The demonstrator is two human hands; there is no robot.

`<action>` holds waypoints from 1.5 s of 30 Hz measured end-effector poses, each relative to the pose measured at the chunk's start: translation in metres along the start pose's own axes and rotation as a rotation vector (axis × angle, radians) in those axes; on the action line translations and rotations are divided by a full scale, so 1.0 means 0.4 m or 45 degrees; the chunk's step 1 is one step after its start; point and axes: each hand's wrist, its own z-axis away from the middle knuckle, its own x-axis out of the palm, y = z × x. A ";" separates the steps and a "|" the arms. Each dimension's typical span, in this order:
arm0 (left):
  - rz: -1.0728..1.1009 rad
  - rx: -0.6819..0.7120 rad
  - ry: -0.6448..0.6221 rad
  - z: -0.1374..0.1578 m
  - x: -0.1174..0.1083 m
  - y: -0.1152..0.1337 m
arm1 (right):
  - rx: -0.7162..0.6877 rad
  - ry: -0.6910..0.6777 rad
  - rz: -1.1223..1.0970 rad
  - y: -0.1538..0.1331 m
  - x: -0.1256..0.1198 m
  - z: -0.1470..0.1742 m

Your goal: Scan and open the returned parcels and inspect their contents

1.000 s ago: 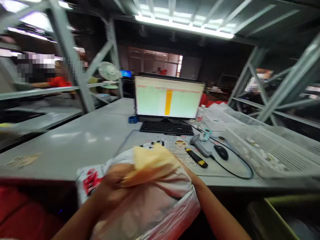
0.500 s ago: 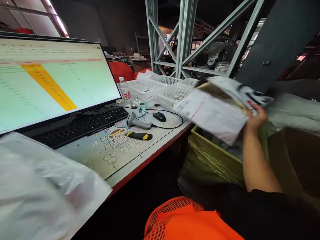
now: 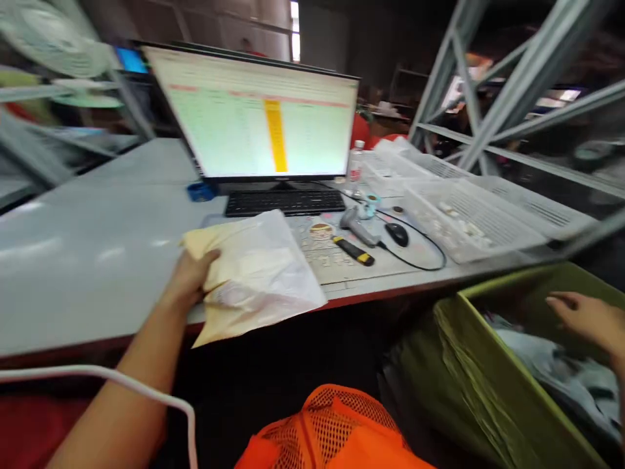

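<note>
My left hand (image 3: 188, 279) grips the left edge of a pale yellow item in a clear plastic bag (image 3: 254, 273), which lies on the front edge of the grey table (image 3: 88, 260) and hangs partly over it. My right hand (image 3: 588, 317) is over an olive-green bin (image 3: 469, 345) at the lower right, fingers spread, holding nothing. Crumpled packaging (image 3: 547, 355) lies inside that bin below the hand.
A monitor (image 3: 258, 114) and keyboard (image 3: 286, 202) stand behind the bag. A barcode scanner (image 3: 359, 225), a yellow-black knife (image 3: 354, 250) and a mouse (image 3: 396, 234) lie to the right. White baskets (image 3: 463, 215) line the far right. Orange mesh (image 3: 336, 430) is below.
My right hand held torn packaging over the bin half a second ago and is now empty above it. My left hand has set the bagged item down on the table edge.
</note>
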 end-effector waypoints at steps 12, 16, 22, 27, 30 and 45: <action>-1.219 0.099 0.333 0.057 -0.039 0.103 | -0.519 -0.482 0.039 -0.809 0.479 -0.153; -1.271 0.197 0.452 0.067 -0.045 0.156 | -0.363 -0.634 0.198 -0.881 0.568 -0.174; -1.378 0.014 0.438 0.067 -0.039 0.211 | -0.221 -0.628 0.208 -0.910 0.587 -0.192; -1.414 0.072 0.466 0.076 -0.019 0.254 | -0.554 -0.878 -0.127 -0.936 0.415 -0.210; -1.440 0.075 0.433 0.070 -0.009 0.276 | -1.014 -1.100 -0.464 -0.985 0.250 -0.162; -1.219 0.180 0.381 0.031 -0.047 0.340 | -1.370 -0.971 -0.480 -1.116 0.127 -0.066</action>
